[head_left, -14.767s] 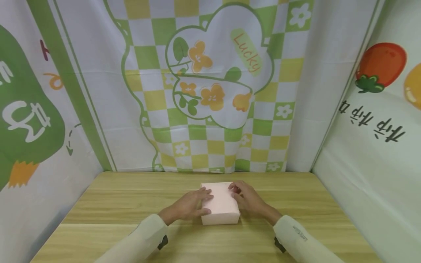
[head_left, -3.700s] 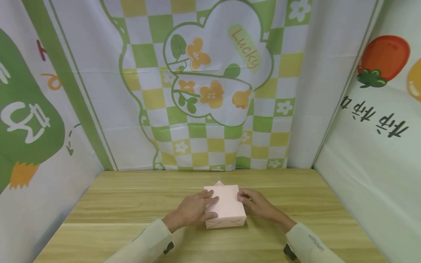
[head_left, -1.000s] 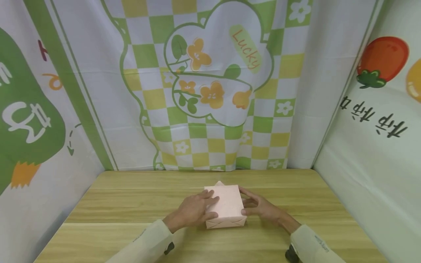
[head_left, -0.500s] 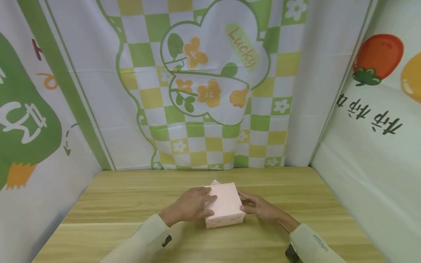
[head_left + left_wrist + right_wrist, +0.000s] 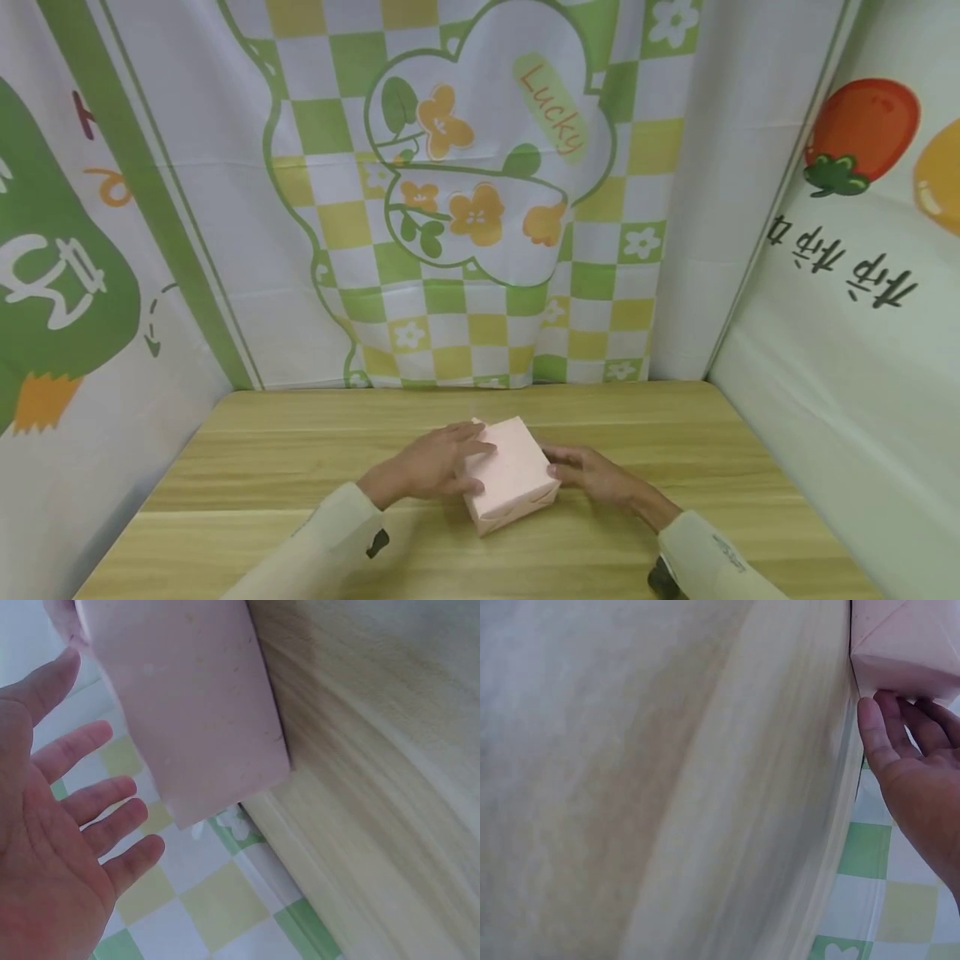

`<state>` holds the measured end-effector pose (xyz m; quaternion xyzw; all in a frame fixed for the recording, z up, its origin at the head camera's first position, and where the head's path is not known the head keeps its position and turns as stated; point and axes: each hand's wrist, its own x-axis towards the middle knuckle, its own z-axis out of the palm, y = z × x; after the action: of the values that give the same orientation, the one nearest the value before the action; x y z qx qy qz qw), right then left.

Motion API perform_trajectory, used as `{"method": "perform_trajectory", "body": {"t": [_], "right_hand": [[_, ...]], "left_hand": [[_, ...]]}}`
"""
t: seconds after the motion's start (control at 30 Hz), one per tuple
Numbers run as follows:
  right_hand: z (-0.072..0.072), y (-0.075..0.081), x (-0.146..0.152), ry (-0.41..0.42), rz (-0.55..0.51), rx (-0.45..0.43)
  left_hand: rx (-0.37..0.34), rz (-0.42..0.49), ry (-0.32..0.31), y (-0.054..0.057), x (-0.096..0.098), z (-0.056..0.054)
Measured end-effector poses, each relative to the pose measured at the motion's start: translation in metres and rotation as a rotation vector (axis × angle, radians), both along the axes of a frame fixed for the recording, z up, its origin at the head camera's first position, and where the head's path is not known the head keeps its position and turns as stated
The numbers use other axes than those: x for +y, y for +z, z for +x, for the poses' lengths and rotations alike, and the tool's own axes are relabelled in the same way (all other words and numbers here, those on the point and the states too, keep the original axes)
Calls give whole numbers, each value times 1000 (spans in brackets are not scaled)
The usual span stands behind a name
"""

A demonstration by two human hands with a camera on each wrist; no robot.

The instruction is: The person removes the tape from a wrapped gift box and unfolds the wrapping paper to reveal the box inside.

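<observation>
A pale pink box wrapped in paper [image 5: 517, 467] sits turned askew on the wooden table, its near corner pointing toward me. Creased triangular folds show on its near right end, also seen on the pink box [image 5: 907, 626] in the right wrist view. My left hand [image 5: 435, 462] lies along the left edge, fingers spread over the top face; the left wrist view has the left hand [image 5: 67, 817] with fingers loosely extended beside the paper. From the right, my right hand [image 5: 596, 477] touches the box's side with thumb and fingertips, and the right hand [image 5: 915, 757] has its fingertips right at that side.
The wooden table [image 5: 300, 467] ends at a checkered curtain [image 5: 487, 333] behind. Printed cloth hangs on the left [image 5: 187, 350] and right [image 5: 817, 383]. A small dark item [image 5: 663, 577] shows at the right cuff.
Earlier the near end looked plain; then triangular folds showed there. In the last second the box has turned counterclockwise, near left corner toward me, with both hands staying at its sides.
</observation>
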<state>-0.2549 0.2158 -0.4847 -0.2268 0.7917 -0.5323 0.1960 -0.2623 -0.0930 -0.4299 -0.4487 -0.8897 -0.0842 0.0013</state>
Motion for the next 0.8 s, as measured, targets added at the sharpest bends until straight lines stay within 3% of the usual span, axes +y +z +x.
{"method": "perform_trajectory", "body": {"t": [0.33,0.8], "right_hand": [[-5,-6,0,19,-92,-83],[-8,-9,-1,4,-141,-115]], "left_hand": [[-132,20,-19,7,-4,-6],[-161,28,-57,-10,-7,-10]]}}
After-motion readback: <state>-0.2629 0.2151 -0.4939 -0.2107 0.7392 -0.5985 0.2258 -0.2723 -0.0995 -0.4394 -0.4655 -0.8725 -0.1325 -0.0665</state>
